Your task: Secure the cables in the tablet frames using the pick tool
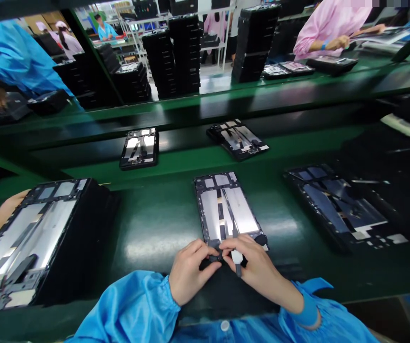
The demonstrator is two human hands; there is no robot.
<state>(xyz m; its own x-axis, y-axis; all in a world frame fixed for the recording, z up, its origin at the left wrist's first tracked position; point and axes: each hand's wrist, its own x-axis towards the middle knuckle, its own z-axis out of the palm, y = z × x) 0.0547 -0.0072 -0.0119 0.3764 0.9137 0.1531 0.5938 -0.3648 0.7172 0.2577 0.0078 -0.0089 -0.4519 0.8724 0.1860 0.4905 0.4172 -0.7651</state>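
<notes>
Fingers (205, 252) of the left hand (190, 274) and right hand (258, 267) are closed, pinching a small black-and-white strip (236, 257) at the near edge of a tablet frame (212, 209) lying flat on the green table (155, 228); other frames (336, 205) lie well apart at each side.
</notes>
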